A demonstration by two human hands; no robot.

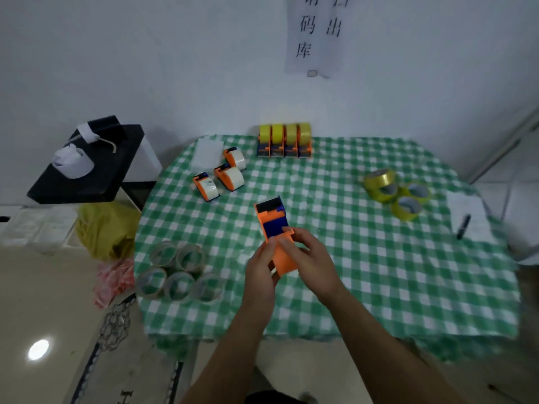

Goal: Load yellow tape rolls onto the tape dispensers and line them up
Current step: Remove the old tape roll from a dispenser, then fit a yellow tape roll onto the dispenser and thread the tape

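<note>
Looking at the desk, what is the person doing? the first child is asking.

The person is holding an orange dispenser up over the middle of the desk, the second child is answering. The left hand is gripping its handle from one side and the right hand from the other. The fingers of both hands are curling round it. No roll is sitting in it yet.

Is much of the job done?

Some of it, it is looking like. Four loaded dispensers with yellow tape are standing side by side in a row at the far edge, by the wall. Three other dispensers with pale tape are lying loose to the left of that row, so they are likely waiting for a swap. A heap of yellow rolls is waiting on the right.

Is there room to move?

Yes. The cloth between the hands and the row is lying bare, so the way there is looking open. Clear rolls are sitting close to the near left edge, and a pen is lying on paper near the right edge. An elbow could be knocking those off.
</note>
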